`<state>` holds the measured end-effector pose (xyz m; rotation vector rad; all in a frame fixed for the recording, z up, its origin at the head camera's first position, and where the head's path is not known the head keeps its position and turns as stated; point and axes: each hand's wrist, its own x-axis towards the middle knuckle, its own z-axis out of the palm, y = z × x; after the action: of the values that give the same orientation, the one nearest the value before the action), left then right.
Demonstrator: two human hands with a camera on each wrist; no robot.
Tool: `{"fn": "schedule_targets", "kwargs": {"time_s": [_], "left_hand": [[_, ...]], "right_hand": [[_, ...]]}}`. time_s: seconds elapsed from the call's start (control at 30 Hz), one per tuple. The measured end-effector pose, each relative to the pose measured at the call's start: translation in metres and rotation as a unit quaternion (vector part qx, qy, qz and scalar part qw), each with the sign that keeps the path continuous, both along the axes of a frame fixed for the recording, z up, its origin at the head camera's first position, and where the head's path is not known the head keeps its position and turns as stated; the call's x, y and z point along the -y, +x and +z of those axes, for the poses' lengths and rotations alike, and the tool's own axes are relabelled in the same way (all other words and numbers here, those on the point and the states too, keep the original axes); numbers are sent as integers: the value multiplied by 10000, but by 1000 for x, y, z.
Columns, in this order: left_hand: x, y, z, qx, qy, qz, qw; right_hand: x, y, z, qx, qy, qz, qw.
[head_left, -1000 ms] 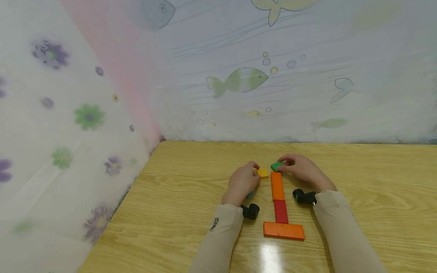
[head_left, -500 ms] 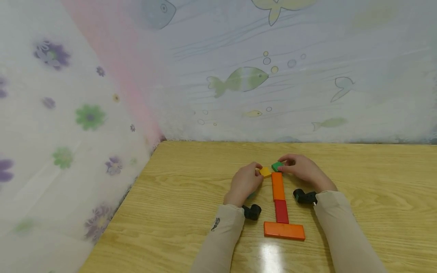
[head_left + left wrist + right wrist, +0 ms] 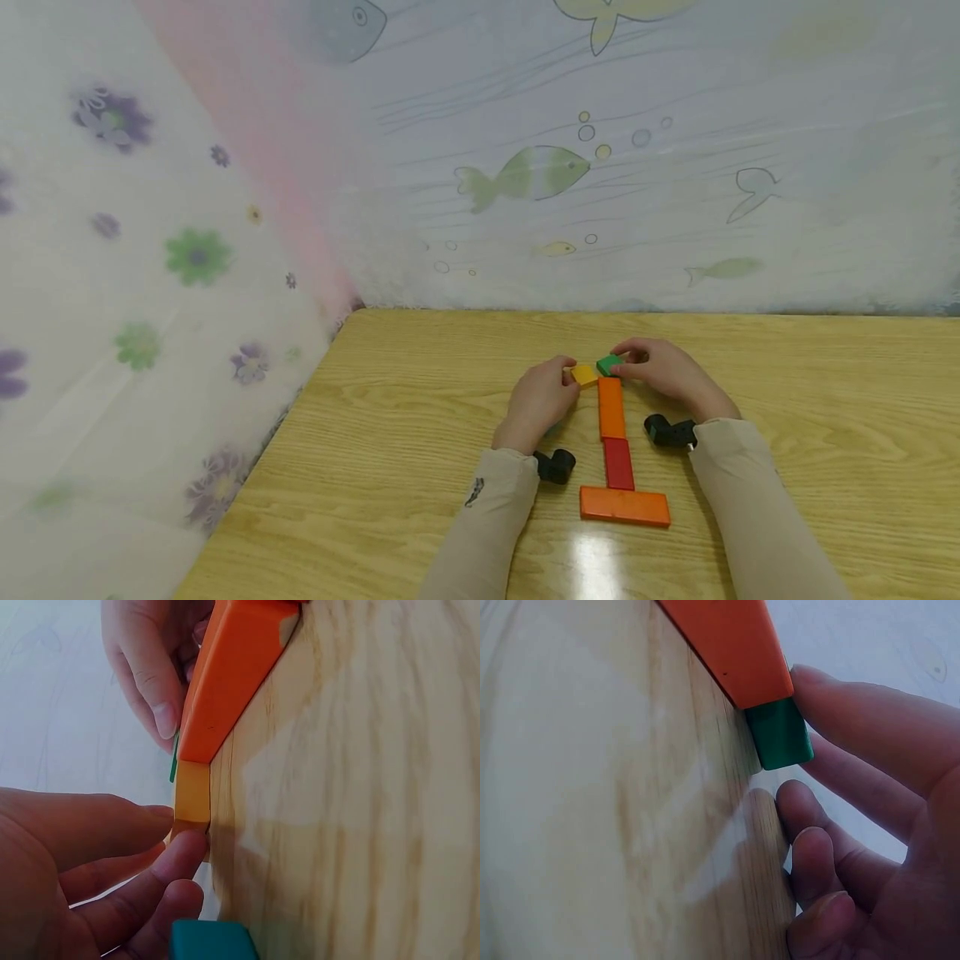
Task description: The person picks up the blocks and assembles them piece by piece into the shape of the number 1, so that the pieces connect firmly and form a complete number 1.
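My left hand (image 3: 540,402) pinches a small yellow block (image 3: 584,377) by its outer side, seen closer in the left wrist view. Just to its right, a green block (image 3: 608,365) is held between the thumb and fingers of my right hand (image 3: 663,375). Both blocks lie at the far end of an upright orange block (image 3: 611,408). Below that comes a red block (image 3: 619,464), then an orange block (image 3: 625,507) laid crosswise, the three forming an upside-down T. Beside my left hand a teal block (image 3: 214,940) lies on the table, mostly hidden in the head view.
All this lies on a wood-grain table (image 3: 375,467). Walls covered with a fish print (image 3: 540,175) and a flower print (image 3: 198,257) border its back and left. Black wrist cameras (image 3: 557,467) stick out inward from both sleeves.
My left hand has slid the yellow block a little to the right, up against the orange block's far corner beside the green one. My right hand has stayed on the green block.
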<state>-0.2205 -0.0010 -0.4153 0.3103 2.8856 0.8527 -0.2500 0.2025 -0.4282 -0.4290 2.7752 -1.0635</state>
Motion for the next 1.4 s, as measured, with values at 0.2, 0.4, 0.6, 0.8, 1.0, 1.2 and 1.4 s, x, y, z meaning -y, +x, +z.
{"fn": "schedule_targets", "kwargs": {"time_s": [0.2, 0.4, 0.6, 0.8, 1.0, 1.2, 1.4], "left_hand": [[-1, -1, 0, 32, -126, -32, 9999], [-3, -1, 0, -1, -253, 29, 9997], [-4, -1, -3, -163, -415, 181, 9988], [-2, 2, -1, -335, -623, 449, 9965], [-3, 3, 3, -114, -300, 339, 9989], [-4, 3, 3, -26, -135, 311, 9994], [-4, 1, -1, -58, -55, 216, 9997]], "right_hand": [[0, 0, 1, 60, -38, 10, 10000], [0, 0, 3, 119, 38, 36, 9999], [0, 1, 4, 200, 4, 100, 9998], [1, 1, 6, 325, -56, 129, 9994], [2, 1, 6, 363, -157, 171, 9991], [1, 0, 4, 404, -200, 186, 9988], [1, 1, 3, 338, -186, 165, 9991]]}}
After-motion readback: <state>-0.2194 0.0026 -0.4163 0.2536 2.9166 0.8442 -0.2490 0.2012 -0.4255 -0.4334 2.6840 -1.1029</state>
